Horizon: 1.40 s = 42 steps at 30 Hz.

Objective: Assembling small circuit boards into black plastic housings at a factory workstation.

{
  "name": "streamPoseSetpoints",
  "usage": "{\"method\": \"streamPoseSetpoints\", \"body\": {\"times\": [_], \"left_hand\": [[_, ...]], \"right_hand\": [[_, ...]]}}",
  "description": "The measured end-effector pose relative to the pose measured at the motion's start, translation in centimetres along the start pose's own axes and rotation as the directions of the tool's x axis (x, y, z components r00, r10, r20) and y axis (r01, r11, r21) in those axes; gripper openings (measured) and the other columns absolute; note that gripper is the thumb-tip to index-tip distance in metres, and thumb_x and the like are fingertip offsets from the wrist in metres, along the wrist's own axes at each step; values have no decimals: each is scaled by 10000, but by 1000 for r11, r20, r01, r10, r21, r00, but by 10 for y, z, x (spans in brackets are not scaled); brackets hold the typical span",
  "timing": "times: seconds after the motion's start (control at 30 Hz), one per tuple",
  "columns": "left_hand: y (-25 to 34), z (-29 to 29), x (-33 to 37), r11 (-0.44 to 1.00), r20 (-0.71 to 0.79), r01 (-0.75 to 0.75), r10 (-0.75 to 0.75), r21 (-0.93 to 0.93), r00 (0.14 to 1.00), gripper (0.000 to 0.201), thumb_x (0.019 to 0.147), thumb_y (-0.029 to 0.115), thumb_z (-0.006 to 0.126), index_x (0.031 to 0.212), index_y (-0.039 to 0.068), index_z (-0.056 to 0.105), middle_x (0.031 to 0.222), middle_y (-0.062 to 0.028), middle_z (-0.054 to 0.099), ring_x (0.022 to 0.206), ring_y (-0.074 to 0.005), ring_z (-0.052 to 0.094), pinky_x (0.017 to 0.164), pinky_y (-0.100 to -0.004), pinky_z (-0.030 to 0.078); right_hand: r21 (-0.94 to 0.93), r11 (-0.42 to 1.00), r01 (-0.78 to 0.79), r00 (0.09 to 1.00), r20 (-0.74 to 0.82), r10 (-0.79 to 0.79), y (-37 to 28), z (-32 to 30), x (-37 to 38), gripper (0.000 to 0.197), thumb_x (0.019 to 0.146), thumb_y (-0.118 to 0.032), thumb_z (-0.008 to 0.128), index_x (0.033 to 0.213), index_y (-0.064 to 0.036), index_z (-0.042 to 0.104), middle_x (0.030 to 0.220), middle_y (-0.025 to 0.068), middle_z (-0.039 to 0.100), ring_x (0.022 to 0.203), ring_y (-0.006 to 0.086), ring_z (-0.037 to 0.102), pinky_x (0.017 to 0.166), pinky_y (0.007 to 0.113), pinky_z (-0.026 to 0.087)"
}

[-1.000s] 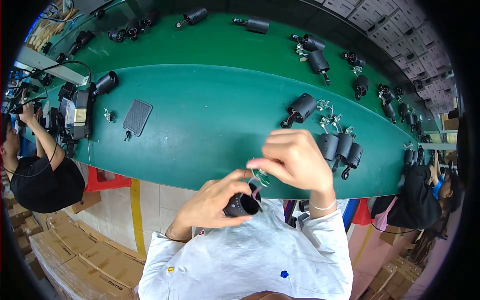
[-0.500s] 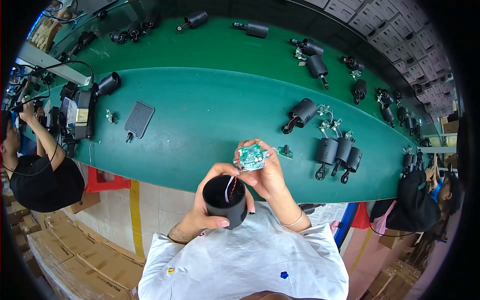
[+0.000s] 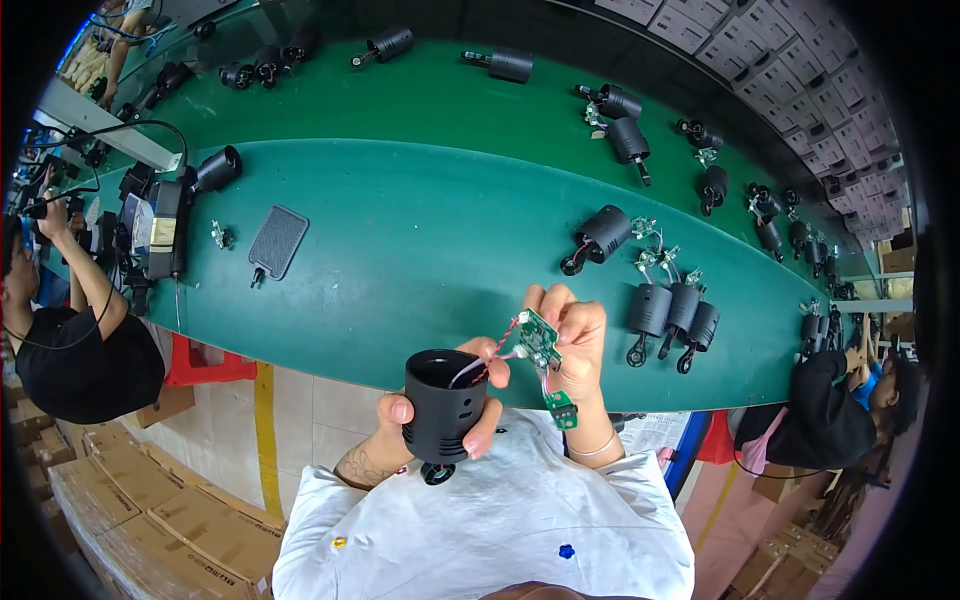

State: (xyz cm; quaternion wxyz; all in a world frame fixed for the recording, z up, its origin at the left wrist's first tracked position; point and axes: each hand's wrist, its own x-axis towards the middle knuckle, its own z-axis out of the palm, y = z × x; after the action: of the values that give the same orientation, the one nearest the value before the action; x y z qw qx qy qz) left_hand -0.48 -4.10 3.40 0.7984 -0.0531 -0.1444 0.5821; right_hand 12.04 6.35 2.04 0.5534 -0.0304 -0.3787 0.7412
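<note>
Close to my chest, my left hand (image 3: pixel 480 428) wraps round a black ribbed cylindrical housing (image 3: pixel 436 412), its open end up and a small black ring at its lower end. Red, black and white wires (image 3: pixel 494 358) rise out of the opening to a green circuit board (image 3: pixel 537 338). My right hand (image 3: pixel 572 335) pinches that board by its upper edge, to the right of the housing. From it a smaller green board (image 3: pixel 562 408) hangs on short wires beside my right wrist.
On the green table (image 3: pixel 400 230), several wired black housings (image 3: pixel 650 312) lie at the right. A grey textured pad (image 3: pixel 279 244) and a small circuit board (image 3: pixel 221 235) lie left. More housings (image 3: pixel 512 66) line the far belt. People (image 3: pixel 75 350) work at both sides; cartons (image 3: pixel 150 520) stand lower left.
My right hand has moved right and turned the board, drawing it away from the housing; the smaller board now hangs down. My left hand has turned the housing so its side holes and ring show.
</note>
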Motion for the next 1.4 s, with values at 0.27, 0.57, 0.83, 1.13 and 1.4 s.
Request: {"method": "streamPoseSetpoints", "body": {"times": [0.27,0.57,0.83,1.13,1.4], "left_hand": [[3,17,3,410,-32,-34,153,911,988,874,643,104,771,1363,52,279,1114,-192,579,795,-254,622,654,-338,495],[7,16,17,-622,341,-81,311,779,887,760,637,75,810,1281,15,411,1011,-152,624,849,-226,616,723,-323,489],[7,15,29,-660,456,-147,324,737,829,590,607,73,811,1129,-3,548,982,-115,635,806,-224,591,718,-313,481],[-3,-2,26,-387,422,-271,385,881,821,678,572,73,814,1185,-10,537,983,-129,629,808,-225,581,704,-318,482],[4,4,27,-461,312,-183,220,868,924,789,603,77,807,1315,16,472,1008,-132,633,826,-238,583,694,-336,485]], "right_hand": [[-425,899,108,994,39,-101,-30,12,14,197,639,-46,826,744,-88,664,789,66,637,691,173,505,587,262,428],[-863,471,183,980,121,-159,-43,39,8,205,600,-89,865,719,-75,699,771,81,682,671,165,553,579,239,445],[-826,486,284,959,236,-158,-39,44,5,186,622,-13,820,779,-49,729,825,70,703,702,170,594,617,242,497],[-758,567,322,946,226,-233,-32,40,2,190,625,2,804,793,-53,732,849,78,705,727,172,598,637,249,504],[-771,553,316,948,232,-218,-35,37,2,214,609,-64,849,775,-75,714,818,76,698,698,155,579,618,239,477]]}}
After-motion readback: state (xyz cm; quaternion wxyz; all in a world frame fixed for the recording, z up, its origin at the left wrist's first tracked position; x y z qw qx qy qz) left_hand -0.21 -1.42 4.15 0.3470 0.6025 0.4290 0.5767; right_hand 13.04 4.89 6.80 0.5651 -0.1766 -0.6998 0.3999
